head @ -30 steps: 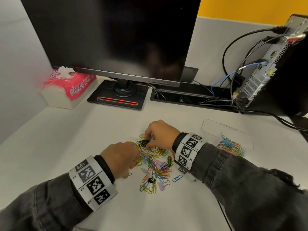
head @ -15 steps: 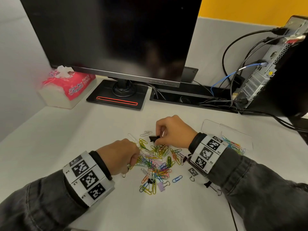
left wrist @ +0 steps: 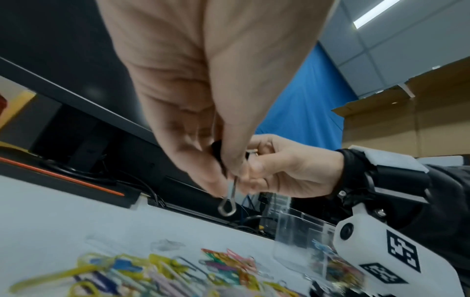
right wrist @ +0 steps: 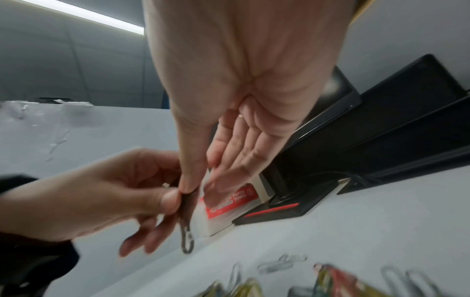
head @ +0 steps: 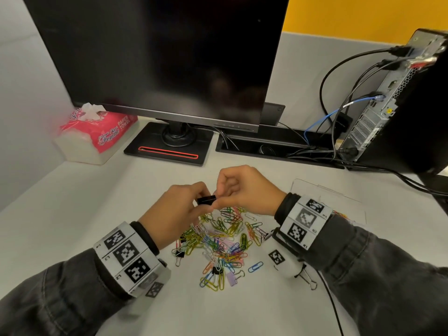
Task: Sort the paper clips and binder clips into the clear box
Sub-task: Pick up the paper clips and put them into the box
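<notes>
A black binder clip (head: pixel 206 199) hangs in the air above the pile of coloured paper clips (head: pixel 218 241). My left hand (head: pixel 194 202) and right hand (head: pixel 221 200) both pinch it from opposite sides. In the left wrist view its wire handle (left wrist: pixel 227 203) dangles below my fingertips (left wrist: pixel 230 164). In the right wrist view my thumb touches the clip (right wrist: pixel 187 203) from above while the left hand (right wrist: pixel 114 197) pinches it. The clear box (head: pixel 327 197) stands at the right with paper clips inside, partly hidden by my right wrist.
More binder clips lie in the pile: a black one (head: pixel 217 270), a lilac one (head: pixel 231 278) and one under my right wrist (head: pixel 306 277). A monitor stand (head: pixel 169 146), a tissue pack (head: pixel 97 137), a cable tray (head: pixel 278 146) and a computer tower (head: pixel 400 105) line the back.
My right hand lifted the black binder clip off the pile and drew it back. My left hand rose from the pile and took hold of the clip's other side.
</notes>
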The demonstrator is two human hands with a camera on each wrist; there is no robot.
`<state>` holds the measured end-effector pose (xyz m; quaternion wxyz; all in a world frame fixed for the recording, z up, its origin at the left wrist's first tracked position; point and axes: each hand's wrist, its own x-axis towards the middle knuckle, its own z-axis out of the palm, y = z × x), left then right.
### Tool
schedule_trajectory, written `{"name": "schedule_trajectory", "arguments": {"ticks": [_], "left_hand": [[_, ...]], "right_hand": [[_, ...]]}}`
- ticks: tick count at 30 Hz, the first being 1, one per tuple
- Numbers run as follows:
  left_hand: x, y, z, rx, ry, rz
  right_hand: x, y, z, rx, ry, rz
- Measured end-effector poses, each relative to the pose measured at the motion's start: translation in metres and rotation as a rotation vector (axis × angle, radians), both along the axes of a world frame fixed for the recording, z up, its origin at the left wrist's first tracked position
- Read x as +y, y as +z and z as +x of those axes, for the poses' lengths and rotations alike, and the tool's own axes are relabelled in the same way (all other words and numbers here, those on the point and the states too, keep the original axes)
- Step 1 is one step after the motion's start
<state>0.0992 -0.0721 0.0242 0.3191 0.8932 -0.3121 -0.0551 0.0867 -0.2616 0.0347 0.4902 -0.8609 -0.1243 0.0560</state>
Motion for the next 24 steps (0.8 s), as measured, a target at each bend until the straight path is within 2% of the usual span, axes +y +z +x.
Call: {"name": "schedule_trajectory", "arguments": {"ticks": [2,3,5,7,10,16,20,24], "left_hand": [[0.005,0.0,0.007,-0.002,0.029,-0.027],[0.01,-0.001,0.012,-0.003,0.054,-0.013],[0.019,-0.004,0.021,-0.011,0.114,0.065],[0.028,-0.008,0.03,-0.056,0.166,0.223],[0.038,-0.013,0.043,-0.019,0.219,0.351],[0.049,-0.022,0.053,0.137,0.215,0.377],[0.044,-0.027,0.05,0.221,0.205,0.356],[0.04,-0.027,0.046,0.216,0.174,0.343]], "right_hand": [[-0.01,0.004,0.01,0.043,0.003,-0.035],[-0.016,0.004,0.017,0.056,-0.01,-0.114],[-0.024,0.002,0.028,0.073,-0.024,-0.427],[-0.024,-0.004,0.033,0.167,0.001,-0.751],[-0.014,-0.017,0.03,0.324,0.088,-1.02],[0.018,-0.018,-0.018,0.294,0.228,-0.989],[0.023,-0.022,-0.029,0.111,0.21,-0.95],[0.02,-0.022,-0.026,0.037,0.175,-0.936]]}}
